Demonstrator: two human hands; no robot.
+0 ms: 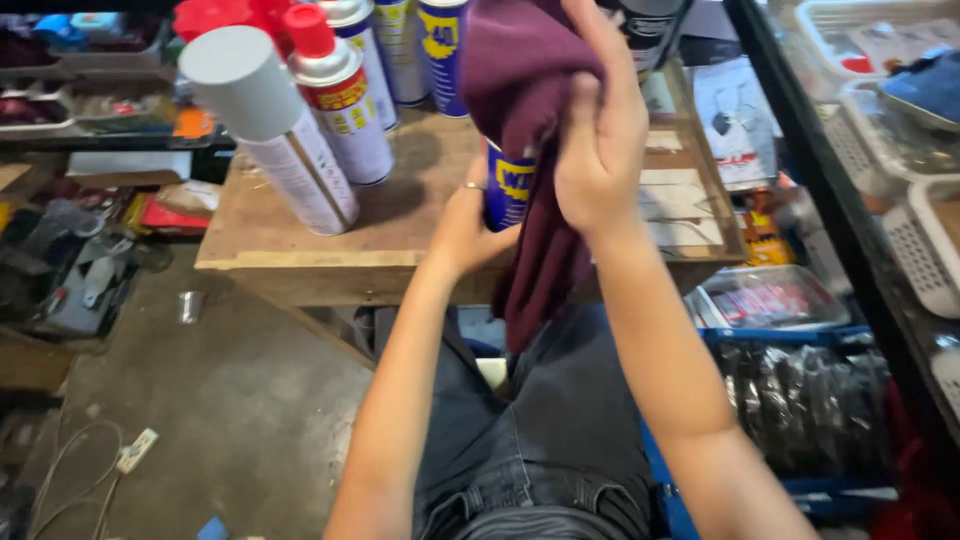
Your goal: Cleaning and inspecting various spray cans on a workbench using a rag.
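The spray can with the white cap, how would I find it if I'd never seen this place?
Start at the low wooden table in front of the seated person. On its left side stands a row of spray cans; take the one nearest the left edge, tilting toward the camera. Its plain white cap sets it apart from the red-capped spray can beside it.
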